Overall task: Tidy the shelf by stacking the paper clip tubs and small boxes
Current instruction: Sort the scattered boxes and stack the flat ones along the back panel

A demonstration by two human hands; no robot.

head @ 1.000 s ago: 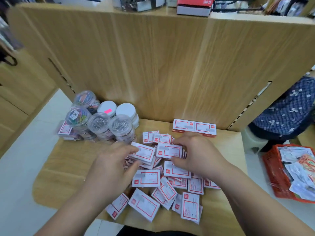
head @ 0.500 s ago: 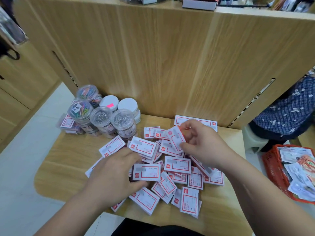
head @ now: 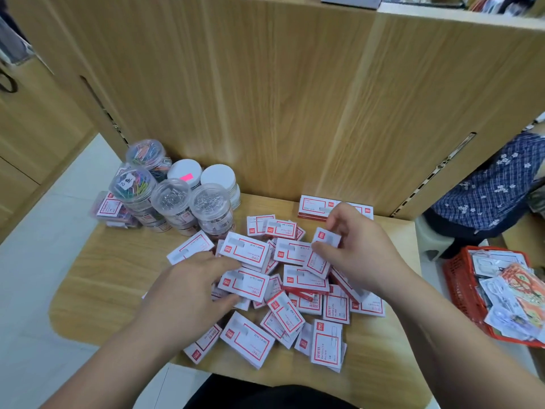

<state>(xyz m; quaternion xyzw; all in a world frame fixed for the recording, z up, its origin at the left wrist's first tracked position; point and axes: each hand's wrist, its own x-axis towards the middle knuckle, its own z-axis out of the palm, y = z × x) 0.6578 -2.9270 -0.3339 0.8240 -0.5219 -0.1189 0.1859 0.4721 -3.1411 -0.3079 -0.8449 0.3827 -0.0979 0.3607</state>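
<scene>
Both hands are down in the pile of small boxes [head: 287, 315] spread over the wooden shelf [head: 97, 278]. The left hand [head: 188, 293] reaches in flat and low, thumb above and fingers below a white-and-red box [head: 246, 286], closing on its near end. The right hand [head: 361, 255] is arched over the heap, thumb and fingertips pinching a tilted box [head: 320, 261] by its upper end, lower edge touching the pile.

At the back left, against the wooden panel, the paper clip tubs [head: 171, 199] stand stacked in a tight cluster: clear ones with silver clips in front, coloured clips to the left, two white-lidded ones behind. Off the right edge, an orange basket [head: 455, 287] holds loose plastic packets [head: 501, 290].
</scene>
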